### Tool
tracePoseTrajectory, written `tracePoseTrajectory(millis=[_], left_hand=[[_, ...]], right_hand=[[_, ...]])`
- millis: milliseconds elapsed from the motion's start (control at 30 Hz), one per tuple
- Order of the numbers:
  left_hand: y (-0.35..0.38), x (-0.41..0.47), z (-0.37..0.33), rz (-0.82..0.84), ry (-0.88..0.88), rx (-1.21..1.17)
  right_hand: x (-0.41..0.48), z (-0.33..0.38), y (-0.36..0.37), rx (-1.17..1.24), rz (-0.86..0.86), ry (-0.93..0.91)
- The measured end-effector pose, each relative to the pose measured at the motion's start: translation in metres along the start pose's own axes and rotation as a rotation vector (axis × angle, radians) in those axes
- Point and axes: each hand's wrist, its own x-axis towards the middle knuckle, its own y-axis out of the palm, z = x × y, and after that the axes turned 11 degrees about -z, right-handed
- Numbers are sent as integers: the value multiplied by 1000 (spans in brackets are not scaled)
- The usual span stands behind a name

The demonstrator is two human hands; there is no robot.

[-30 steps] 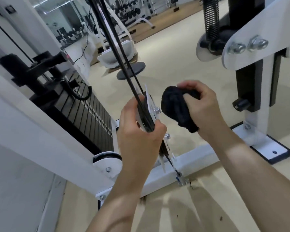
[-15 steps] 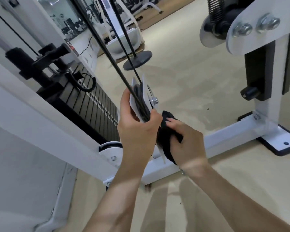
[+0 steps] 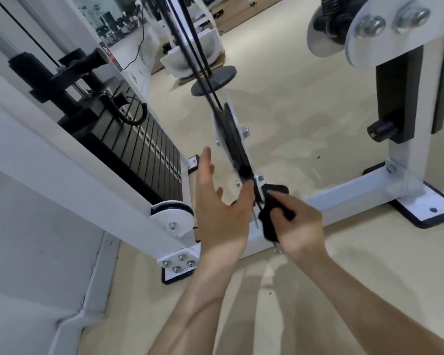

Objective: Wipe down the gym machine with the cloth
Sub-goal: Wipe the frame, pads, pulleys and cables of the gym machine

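- A pale beige gym floor (image 3: 305, 103) runs back towards other machines.
- At the left, a black stacked-plate weight column (image 3: 144, 147) sits inside the machine's white steel frame (image 3: 62, 175).
- The left hand (image 3: 221, 213) is released and holds nothing, its fingers spread and straight, just beside the black-wheeled pulley with white side plates (image 3: 232, 134).
- The right hand (image 3: 300, 226) has its fingers clenched around the bunched black cloth (image 3: 268, 224), which is pressed against the pulley's lower end.
- A white upright post (image 3: 400, 160) stands at the right.
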Motion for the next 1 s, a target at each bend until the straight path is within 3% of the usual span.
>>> tracePoseTrajectory(millis=[100,267,300,367,400,500,567,633,733,800,900,1000], left_hand=[[9,-23,22,16,-129,21],[3,-17,42,-27,-116,249],[2,-18,45,-3,-88,284],[2,-25,48,65,-87,296],[3,-31,48,95,-94,278],[4,-45,48,80,-88,277],[-1,-48,46,110,-11,450],[-2,-52,40,209,164,634],[8,-60,29,431,399,652],[19,-68,30,615,431,707],[30,-82,44,748,503,842],[38,-82,65,760,495,856]], right_hand=[[2,-2,15,121,-70,109],[-22,-31,5,-118,161,116],[-11,-33,1,-122,138,195],[7,-27,1,93,-18,366],[10,-23,4,193,-85,363],[-14,-22,11,158,74,174],[-20,-37,-2,-44,231,44],[-1,-50,-16,-315,328,-111],[41,-69,-16,-566,316,-297],[50,-86,-3,-788,433,-354],[47,-113,4,-1033,620,-360],[79,-116,-32,-1020,522,-590]])
